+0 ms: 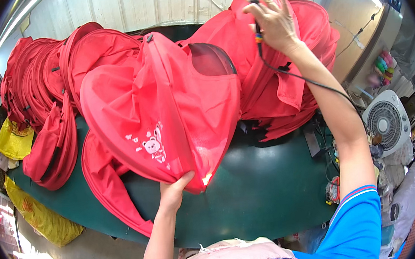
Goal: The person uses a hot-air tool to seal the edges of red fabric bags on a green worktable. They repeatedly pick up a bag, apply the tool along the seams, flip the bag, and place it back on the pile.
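Note:
A red fabric canopy (170, 108) with a dark mesh window (207, 58) and a white bear print spreads across the middle of the table. My left hand (177, 187) grips its near lower edge, the thumb on top and the other fingers hidden beneath. Raised at the far right, my right hand (275, 24) pinches a slim black corded tool (255, 10), shaped like a soldering iron and pointing upward. Its black cable (308, 81) runs down along my right forearm. Behind that hand lies a heap of more red canopies (310, 22).
A row of stacked red canopies (29, 72) fills the left of the dark green table (254, 190). Beside the table's right end stands a white fan (384, 120). Yellow bags (39, 213) lie off its left edge. A pale panelled wall (154, 6) rises behind.

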{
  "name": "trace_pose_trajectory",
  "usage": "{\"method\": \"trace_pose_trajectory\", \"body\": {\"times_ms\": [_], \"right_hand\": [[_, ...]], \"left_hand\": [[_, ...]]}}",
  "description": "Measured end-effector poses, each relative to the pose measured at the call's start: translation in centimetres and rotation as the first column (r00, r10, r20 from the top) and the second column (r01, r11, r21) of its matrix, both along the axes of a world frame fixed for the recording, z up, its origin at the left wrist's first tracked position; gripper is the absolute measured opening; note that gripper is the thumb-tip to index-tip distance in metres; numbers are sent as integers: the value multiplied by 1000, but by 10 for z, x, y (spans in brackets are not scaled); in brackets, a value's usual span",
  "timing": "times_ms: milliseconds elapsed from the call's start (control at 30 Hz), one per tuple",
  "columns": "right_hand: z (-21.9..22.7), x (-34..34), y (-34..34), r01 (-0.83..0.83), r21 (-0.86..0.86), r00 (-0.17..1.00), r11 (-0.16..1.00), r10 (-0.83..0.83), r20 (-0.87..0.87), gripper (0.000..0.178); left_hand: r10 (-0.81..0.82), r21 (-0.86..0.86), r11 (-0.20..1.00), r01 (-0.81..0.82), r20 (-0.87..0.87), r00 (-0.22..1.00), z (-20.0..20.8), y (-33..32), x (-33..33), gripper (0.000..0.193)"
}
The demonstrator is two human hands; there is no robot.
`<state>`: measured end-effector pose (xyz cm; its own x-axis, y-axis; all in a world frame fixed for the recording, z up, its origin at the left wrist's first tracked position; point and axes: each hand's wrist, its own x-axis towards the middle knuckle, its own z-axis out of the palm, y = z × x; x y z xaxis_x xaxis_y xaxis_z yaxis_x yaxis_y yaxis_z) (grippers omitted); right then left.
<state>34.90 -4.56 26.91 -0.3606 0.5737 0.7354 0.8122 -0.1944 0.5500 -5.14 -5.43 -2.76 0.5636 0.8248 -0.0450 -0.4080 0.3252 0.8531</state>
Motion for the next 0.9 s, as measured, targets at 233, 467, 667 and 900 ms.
{"method": "trace_pose_trajectory", "body": {"times_ms": [233, 467, 667, 900], "right_hand": [[-45, 133, -13, 415, -127, 760, 901, -420, -496, 36], [-37, 103, -9, 381, 13, 867, 924, -352, -352, 20], [-65, -60, -62, -293, 373, 686, 881, 465, -560, 25], [-189, -258, -182, -586, 57, 238, 808, 239, -942, 28]], "left_hand": [[9, -48, 999, -5, 67, 998, -2, -6, -2, 66], [48, 63, 997, -52, 54, 997, -2, -7, 11, 56], [212, 288, 942, -173, -113, 971, 25, -14, 17, 38], [183, 285, 946, -153, -82, 980, 21, -15, 23, 32]]}}
